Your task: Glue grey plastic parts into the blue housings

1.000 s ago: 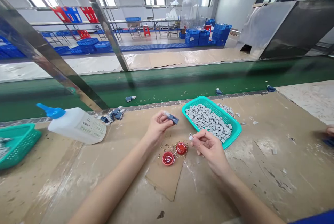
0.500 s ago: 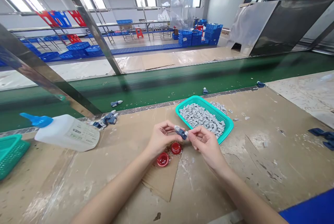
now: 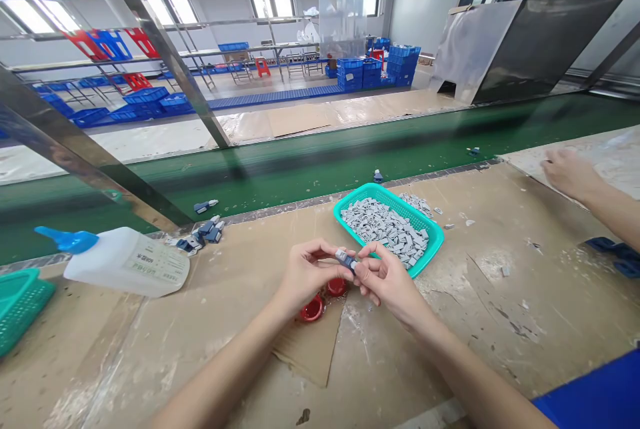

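Between my two hands is a small dark-blue and light-grey plastic piece (image 3: 346,259). My left hand (image 3: 311,271) pinches its left part between thumb and fingers. The thumb and fingertips of my right hand (image 3: 384,275) are closed at its right end, covering part of it. Just beneath the hands stand two red cups (image 3: 312,309) with wet-looking insides, on a scrap of cardboard (image 3: 311,352). Directly behind my right hand is a turquoise basket (image 3: 431,250) heaped with small flat grey pieces (image 3: 385,225).
A white bottle with a blue nozzle (image 3: 127,262) leans at left, near assembled blue-grey pieces (image 3: 205,234) and a green basket (image 3: 25,309). The green conveyor belt (image 3: 300,162) crosses behind, carrying scattered pieces. Another person's hand (image 3: 573,174) reaches in at right, above dark-blue parts (image 3: 615,252).
Another person's hand has come in from the right. Pieces on the belt have shifted left. My right fingers have closed further over the piece's right end.
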